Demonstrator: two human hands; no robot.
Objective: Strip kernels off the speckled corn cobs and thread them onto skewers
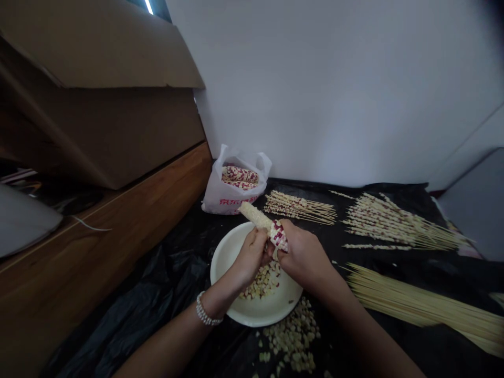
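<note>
Both hands are closed round one corn cob (pixel 255 215), held tilted above a white bowl (pixel 224 252). Its far part is stripped bare and pale; white and dark red kernels still cover the near end. My left hand (pixel 252 252) grips the cob from the left side, with a beaded bracelet (pixel 207 311) on that wrist. On the right, my right hand (pixel 301 249) wraps the kernel-covered end. Some of the fingertips are hidden behind the cob and each other. Loose kernels (pixel 262 283) lie in the bowl beneath the hands.
Behind the bowl stands a white plastic bag (pixel 214 194) with corn cobs (pixel 240 176). Kernel-threaded skewers (pixel 299 207) and a larger bundle of them (pixel 386 220) lie right, above plain bamboo sticks (pixel 413 299). A kernel pile (pixel 295 336) sits on black plastic sheeting (pixel 149 294). A cardboard box (pixel 129 126) stands left.
</note>
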